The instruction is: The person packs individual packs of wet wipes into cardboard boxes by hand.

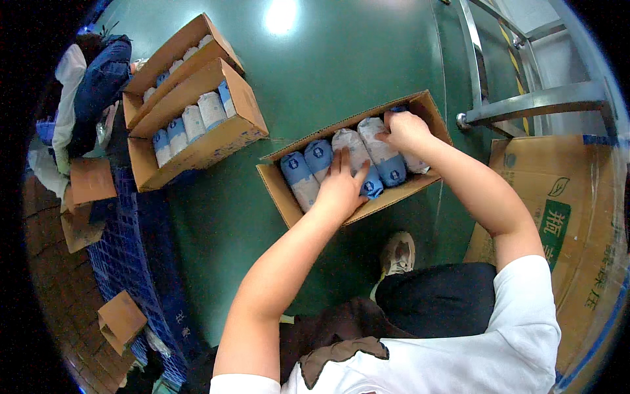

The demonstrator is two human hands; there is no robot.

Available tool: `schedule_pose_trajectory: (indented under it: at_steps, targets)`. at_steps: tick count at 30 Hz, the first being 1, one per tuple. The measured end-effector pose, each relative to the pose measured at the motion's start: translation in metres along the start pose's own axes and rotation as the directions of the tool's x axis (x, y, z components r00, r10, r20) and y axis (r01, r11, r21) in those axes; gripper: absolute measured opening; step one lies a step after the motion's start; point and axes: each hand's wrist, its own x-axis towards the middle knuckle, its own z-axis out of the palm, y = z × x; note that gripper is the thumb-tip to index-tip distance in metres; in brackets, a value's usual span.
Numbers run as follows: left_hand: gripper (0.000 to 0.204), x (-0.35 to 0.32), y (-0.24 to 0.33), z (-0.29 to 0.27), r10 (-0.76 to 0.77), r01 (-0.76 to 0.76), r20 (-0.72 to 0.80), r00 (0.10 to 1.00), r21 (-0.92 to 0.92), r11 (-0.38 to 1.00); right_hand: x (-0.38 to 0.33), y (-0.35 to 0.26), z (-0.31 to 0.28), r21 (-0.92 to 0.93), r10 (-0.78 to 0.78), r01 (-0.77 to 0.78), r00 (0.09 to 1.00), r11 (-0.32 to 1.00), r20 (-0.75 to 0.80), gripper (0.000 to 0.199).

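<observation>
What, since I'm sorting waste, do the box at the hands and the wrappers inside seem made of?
The box looks like matte cardboard: thin brown walls. The wrappers could be paper or plastic film: thin, low-gloss, creased; which is unclear.

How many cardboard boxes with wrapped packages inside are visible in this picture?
3: one central box; one upper-left box; and one farther box just beyond that, partly hidden behind it. More may be hidden at the dim edges.
</observation>
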Motion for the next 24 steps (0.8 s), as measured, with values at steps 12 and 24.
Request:
schedule_pose_trajectory:
  at_steps: [12, 24]
  targets:
    - [0.056, 0.004, -0.004, 0.01, -0.044, 0.048, 0.037, 0.998, -0.117, 0.992, -0.034, 0.011, -0.028, 0.107, -0.377, 0.383, 0.923, 0.917, -0.073, 0.019]
    - [0.07, -0.092, -0.06, -0.104, -0.157, -0.031, 0.032, 0.987, -0.923, -0.383, -0.098, -0.085, -0.066, -0.31, -0.839, 0.905, 0.087, 0.292, -0.537, 0.029]
